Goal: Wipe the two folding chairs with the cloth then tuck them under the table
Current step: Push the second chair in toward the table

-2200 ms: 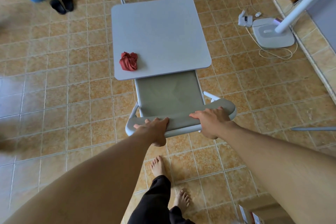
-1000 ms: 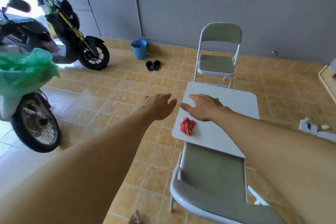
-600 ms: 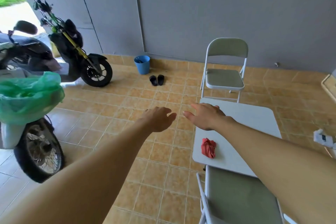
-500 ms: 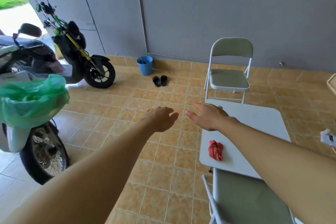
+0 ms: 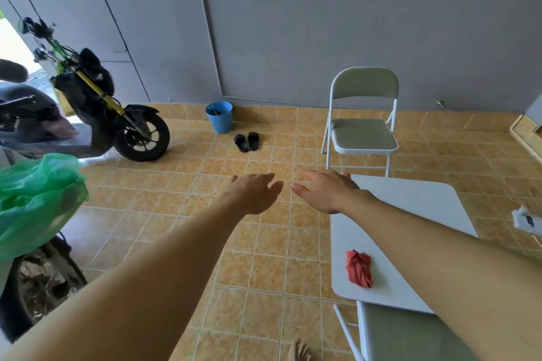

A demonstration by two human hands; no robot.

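Both hands have let go of the near chair's backrest since the earliest picture and now reach forward in the air, and the view has lifted from the floor to take in the room. Left hand (image 5: 254, 196) hangs palm down over the tiles with fingers loosely spread, holding nothing. Right hand (image 5: 328, 191) is just beside it, fingers likewise loose and empty, above the far left corner of the table (image 5: 416, 199).

On the pale grey table top the red cloth (image 5: 359, 268) lies crumpled near the left edge. One chair (image 5: 410, 337) shows its seat at the table's near side, partly beneath the top. The second chair (image 5: 363, 126) stands unfolded beyond the table, apart from it, its back toward the grey wall (image 5: 352, 23).

Orange-brown tiles (image 5: 264, 258) cover the floor. A blue bucket (image 5: 219, 116) sits by the wall with a pair of black sandals (image 5: 246, 141) in front of it. A motorbike (image 5: 96, 105) is parked at the left, and a green plastic bag (image 5: 35, 199) hangs over another wheel in the near left corner.
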